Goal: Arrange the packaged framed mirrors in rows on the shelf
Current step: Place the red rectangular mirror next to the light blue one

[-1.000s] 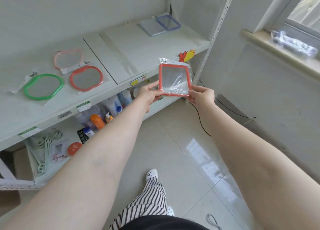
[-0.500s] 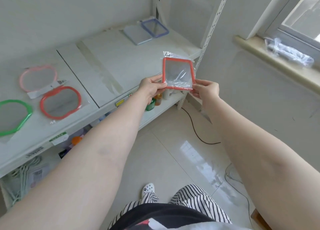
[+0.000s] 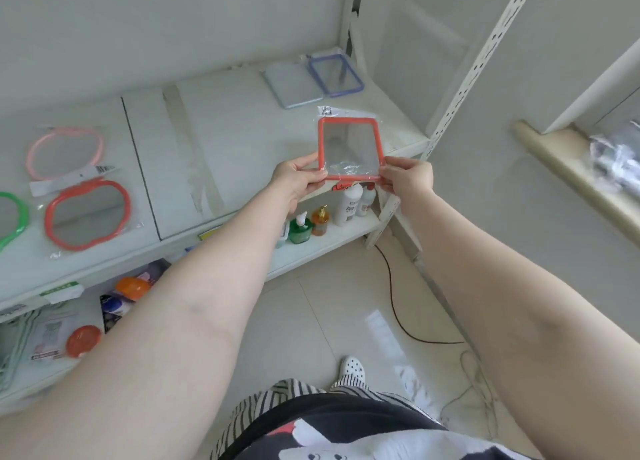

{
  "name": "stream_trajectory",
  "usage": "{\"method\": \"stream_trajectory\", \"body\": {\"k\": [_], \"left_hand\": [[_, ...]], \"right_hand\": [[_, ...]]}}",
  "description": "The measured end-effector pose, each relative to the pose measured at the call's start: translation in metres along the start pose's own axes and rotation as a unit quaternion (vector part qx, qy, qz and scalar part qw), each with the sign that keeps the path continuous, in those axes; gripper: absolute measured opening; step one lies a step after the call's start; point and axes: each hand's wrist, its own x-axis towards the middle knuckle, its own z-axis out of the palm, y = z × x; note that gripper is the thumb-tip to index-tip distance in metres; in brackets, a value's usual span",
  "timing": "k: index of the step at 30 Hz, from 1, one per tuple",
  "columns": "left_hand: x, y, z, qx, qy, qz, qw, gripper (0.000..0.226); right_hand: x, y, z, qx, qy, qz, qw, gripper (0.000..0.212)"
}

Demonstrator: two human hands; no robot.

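I hold a square red-framed mirror (image 3: 350,147) in clear plastic wrap above the right front part of the white shelf (image 3: 242,137). My left hand (image 3: 297,177) pinches its lower left corner and my right hand (image 3: 408,177) pinches its lower right corner. At the shelf's back right lie a light blue square mirror (image 3: 292,85) and a dark blue-framed one (image 3: 336,75). On the left lie a pink round-framed mirror (image 3: 65,153), a red one (image 3: 88,215) and a green one (image 3: 10,218), cut off by the frame edge.
Bottles (image 3: 348,205) stand on the lower shelf under the held mirror, with more packaged goods (image 3: 83,340) lower left. A perforated upright post (image 3: 478,64) bounds the shelf's right end. A window sill (image 3: 571,179) with a plastic bag runs at right. A black cable (image 3: 398,307) crosses the tiled floor.
Both hands carried the red square mirror forward over the shelf's right front area and tilted it flatter. The view shifted, with the round mirrors sliding left.
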Motion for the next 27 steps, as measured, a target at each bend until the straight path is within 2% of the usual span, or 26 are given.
{"method": "stream_trajectory", "body": {"k": [12, 21, 27], "left_hand": [[0.042, 0.021, 0.002, -0.045, 0.107, 0.026, 0.993, 0.058], [0.1, 0.057, -0.037, -0.048, 0.153, 0.052, 0.986, 0.057], [0.133, 0.081, -0.08, -0.033, 0.193, 0.03, 0.98, 0.057]], "right_hand": [[0.086, -0.036, 0.04, -0.077, -0.121, -0.028, 0.989, 0.027], [0.145, -0.074, 0.119, -0.056, -0.174, -0.047, 0.982, 0.028], [0.171, -0.085, 0.179, -0.05, -0.221, -0.036, 0.973, 0.034]]}}
